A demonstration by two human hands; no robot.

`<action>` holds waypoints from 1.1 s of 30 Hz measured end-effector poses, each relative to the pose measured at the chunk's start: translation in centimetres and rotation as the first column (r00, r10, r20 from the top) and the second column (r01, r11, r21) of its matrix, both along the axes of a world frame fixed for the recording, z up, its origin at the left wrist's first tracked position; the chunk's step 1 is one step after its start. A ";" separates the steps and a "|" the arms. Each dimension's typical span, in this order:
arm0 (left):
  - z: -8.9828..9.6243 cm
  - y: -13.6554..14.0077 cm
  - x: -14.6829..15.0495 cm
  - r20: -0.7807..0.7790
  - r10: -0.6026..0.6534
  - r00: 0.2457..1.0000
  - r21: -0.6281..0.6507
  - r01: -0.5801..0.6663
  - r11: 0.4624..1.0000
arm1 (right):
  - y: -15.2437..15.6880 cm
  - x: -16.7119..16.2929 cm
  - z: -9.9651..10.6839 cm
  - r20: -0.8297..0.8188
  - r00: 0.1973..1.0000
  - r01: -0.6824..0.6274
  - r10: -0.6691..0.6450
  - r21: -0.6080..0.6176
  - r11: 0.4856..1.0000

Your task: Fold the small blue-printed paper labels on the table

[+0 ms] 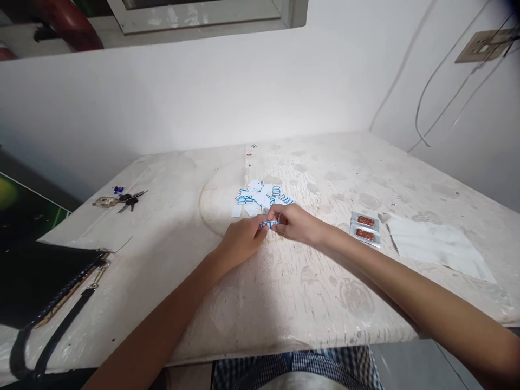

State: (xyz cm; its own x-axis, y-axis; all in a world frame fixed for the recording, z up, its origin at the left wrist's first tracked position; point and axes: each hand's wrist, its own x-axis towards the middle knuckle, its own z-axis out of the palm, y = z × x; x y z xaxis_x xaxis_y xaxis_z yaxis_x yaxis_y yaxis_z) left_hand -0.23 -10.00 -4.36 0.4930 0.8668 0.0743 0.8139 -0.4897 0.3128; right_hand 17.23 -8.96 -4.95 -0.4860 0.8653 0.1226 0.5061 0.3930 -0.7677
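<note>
Both hands meet near the middle of the table, pinching one small blue-and-white printed paper piece (268, 223) between them. My left hand (244, 238) grips its left end, fingers closed. My right hand (294, 223) is closed on the right end, thumb and fingertips together. Just beyond the hands lies a loose pile of white paper pieces (255, 197) with blue print, some overlapping. Part of the pile's near side is hidden behind my right hand. The print on the held piece is too small to read.
At right lie two foil-backed blister packs (365, 228) and a white cloth or paper sheet (441, 244). Keys (130, 200) sit on the left. A black bag (44, 281) with a strap covers the left front. A white wall (244, 97) bounds the table's (325, 303) back.
</note>
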 end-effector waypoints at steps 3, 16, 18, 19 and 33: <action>0.1 -0.1 0.1 -0.031 -0.005 1.000 0.013 0.006 1.000 | 0.1 0.2 0.3 -0.003 1.000 -0.030 0.030 -0.015 0.999; -0.2 0.5 0.2 -0.120 0.019 0.993 0.044 -0.013 0.999 | 5.1 3.6 -2.4 0.143 0.909 0.314 -0.391 0.381 0.870; -0.1 0.5 0.2 -0.115 0.019 0.993 0.040 -0.014 0.999 | 5.3 3.2 -2.8 0.094 0.923 0.318 -0.373 0.359 0.877; -0.1 0.5 0.2 -0.110 0.020 0.994 0.034 -0.016 0.999 | 5.3 3.1 -2.9 0.059 0.930 0.327 -0.364 0.326 0.887; -0.3 0.5 0.1 -0.040 0.043 0.998 -0.016 -0.043 0.999 | 4.3 3.8 0.8 -0.527 0.783 0.273 -0.330 -0.185 0.944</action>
